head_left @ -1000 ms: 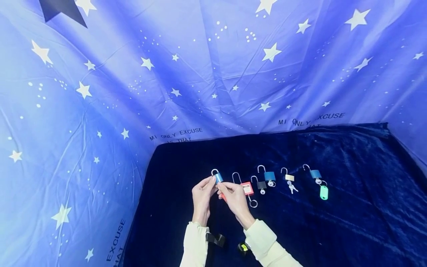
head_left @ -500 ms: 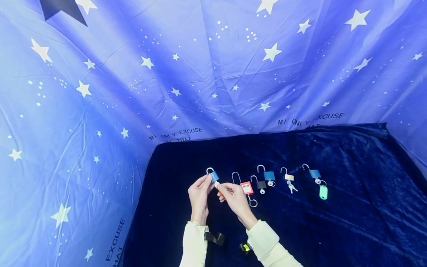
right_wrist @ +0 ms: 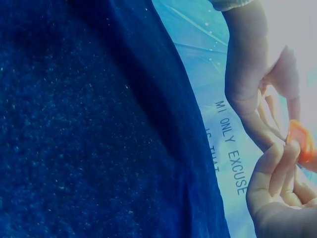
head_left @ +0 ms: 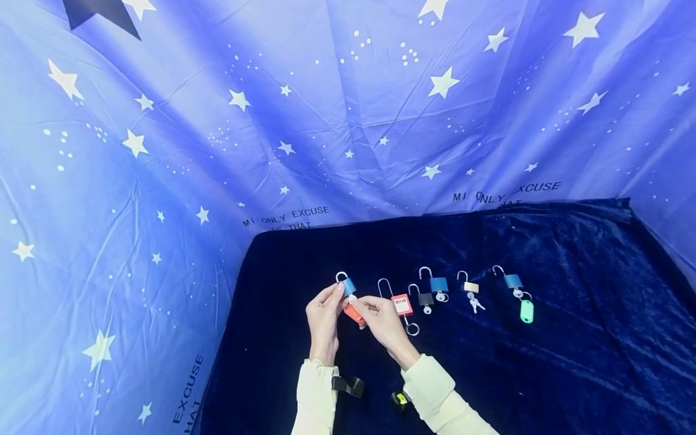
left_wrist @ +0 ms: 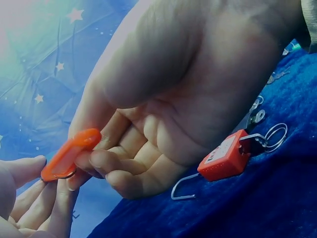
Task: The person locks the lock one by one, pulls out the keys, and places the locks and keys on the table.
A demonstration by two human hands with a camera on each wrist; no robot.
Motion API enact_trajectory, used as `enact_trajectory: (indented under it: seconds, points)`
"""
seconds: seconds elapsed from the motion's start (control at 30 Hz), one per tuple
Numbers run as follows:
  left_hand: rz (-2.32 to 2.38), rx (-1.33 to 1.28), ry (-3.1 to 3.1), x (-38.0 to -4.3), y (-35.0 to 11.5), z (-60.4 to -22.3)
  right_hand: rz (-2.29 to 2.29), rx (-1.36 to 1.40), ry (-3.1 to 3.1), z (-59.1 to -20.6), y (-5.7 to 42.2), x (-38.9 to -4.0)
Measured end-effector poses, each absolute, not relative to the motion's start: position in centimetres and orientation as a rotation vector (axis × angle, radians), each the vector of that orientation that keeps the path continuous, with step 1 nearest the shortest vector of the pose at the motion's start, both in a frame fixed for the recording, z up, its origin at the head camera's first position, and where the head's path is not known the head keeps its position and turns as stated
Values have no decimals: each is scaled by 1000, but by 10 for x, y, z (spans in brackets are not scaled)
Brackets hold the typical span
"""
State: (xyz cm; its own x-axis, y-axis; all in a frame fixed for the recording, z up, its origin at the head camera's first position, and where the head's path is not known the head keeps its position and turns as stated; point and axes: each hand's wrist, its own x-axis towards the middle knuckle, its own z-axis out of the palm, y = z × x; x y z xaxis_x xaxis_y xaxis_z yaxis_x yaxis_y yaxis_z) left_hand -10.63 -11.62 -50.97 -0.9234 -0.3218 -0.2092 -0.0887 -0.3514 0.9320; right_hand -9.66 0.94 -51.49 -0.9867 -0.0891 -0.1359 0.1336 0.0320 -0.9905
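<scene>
In the head view my left hand [head_left: 324, 320] holds a small blue padlock [head_left: 349, 286] between thumb and fingers, its silver shackle pointing up and away. The fingertips of my right hand [head_left: 385, 320] pinch the silver key [head_left: 352, 299] at the padlock's lower end. An orange key tag [head_left: 354, 313] hangs below the key, between the two hands. Both wrist views show this orange tag [left_wrist: 72, 154] close by the fingertips; the padlock itself is hidden there behind the hands.
Right of the hands, on the dark blue velvet cloth [head_left: 571, 362], lie a red padlock [head_left: 402, 304], a black padlock [head_left: 426, 299], a blue padlock [head_left: 438, 285], a brass padlock [head_left: 470, 287] and another blue padlock [head_left: 513, 281] with a green tag [head_left: 526, 311]. Their shackles stand open.
Both hands have brought the padlock slightly left and turned it, and the key at its lower end has come into view. More of the orange tag now shows. The padlocks on the cloth stay put.
</scene>
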Motion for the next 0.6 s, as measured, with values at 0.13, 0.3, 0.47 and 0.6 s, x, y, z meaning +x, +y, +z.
enact_trajectory:
  seconds: [0.13,0.3,0.47,0.6]
  points:
    - [-2414,535,-1701,-106,-116,-511,-2078,37,2134,-514,9,-97]
    - [-2399,513,-1740,-105,-116,-511,-2093,6,2124,-515,8,-98]
    - [-2383,530,-1762,-106,-117,-512,-2062,5,2157,-515,7,-98]
    - [-2380,548,-1751,-107,-118,-512,-2051,4,2197,-511,5,-96]
